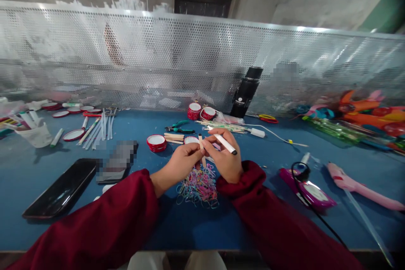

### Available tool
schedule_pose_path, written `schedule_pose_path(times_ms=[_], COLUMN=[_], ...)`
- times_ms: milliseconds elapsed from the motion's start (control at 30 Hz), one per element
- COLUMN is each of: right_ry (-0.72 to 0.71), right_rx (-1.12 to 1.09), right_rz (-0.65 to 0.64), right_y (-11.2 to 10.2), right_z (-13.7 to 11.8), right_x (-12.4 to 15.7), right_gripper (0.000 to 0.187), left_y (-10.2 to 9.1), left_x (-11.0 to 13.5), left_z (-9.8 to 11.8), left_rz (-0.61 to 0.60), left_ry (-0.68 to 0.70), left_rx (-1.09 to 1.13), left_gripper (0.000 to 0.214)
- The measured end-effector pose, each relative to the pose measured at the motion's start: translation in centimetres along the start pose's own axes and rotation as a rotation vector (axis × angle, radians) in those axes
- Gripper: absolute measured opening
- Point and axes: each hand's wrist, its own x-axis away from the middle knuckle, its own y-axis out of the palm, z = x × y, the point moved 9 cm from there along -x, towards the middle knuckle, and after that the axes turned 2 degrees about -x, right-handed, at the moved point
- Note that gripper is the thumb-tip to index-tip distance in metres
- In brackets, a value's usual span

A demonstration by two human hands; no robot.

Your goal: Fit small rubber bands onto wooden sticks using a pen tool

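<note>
Over the blue table, my left hand (180, 162) pinches a flat wooden craft stick (203, 161), which stands nearly upright with a dark mark at its top end. My right hand (226, 161) is closed around a white marker (224, 142) whose black end points right and toward me. Its fingertips also meet at the craft stick, close to my left thumb. Below both hands lies a loose pile of colorful rubber bands (199, 190). Behind my fingers a small round red-rimmed piece (190, 139) is partly hidden. More craft sticks (174, 137) are stacked just left of it.
Red-rimmed round tins (156, 143), pliers (180, 128) and a black bottle (246, 95) stand or lie farther back. Two phones (60, 190) are at left, near clear glue sticks (103, 128) and a cup of markers (34, 135). A pink glue gun (360, 187) and purple device (306, 190) lie right.
</note>
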Motion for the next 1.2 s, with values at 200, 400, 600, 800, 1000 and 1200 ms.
schedule_pose_path(times_ms=[200,400,600,800,1000,1200], right_ry=[-0.004,-0.162,-0.153,-0.272,-0.276,-0.301], right_rx=[-0.047,-0.051,-0.009,0.191,0.209,0.243], right_rz=[0.019,0.141,0.098,0.117,0.114,0.106], right_y=[-0.2,-2.2,-2.1,-1.9,-2.0,-1.8], right_z=[-0.2,-2.3,-2.3,-3.7,-3.6,-4.1], right_x=[0.0,0.1,0.5,0.6,0.5,0.5], right_gripper=[0.021,0.027,0.012,0.003,0.005,0.007], left_y=[0.0,-0.5,-0.4,-0.5,-0.4,-0.4], left_x=[0.1,-0.2,-0.3,-0.3,-0.3,-0.2], left_z=[0.3,-0.1,-0.2,-0.1,0.0,-0.1], left_rz=[0.018,0.074,0.055,0.058,0.053,0.047], left_ry=[-0.003,-0.022,-0.005,0.026,0.018,0.022], left_rx=[0.1,0.183,0.161,0.083,0.066,0.056], left_gripper=[0.028,0.023,0.028,0.03,0.028,0.029])
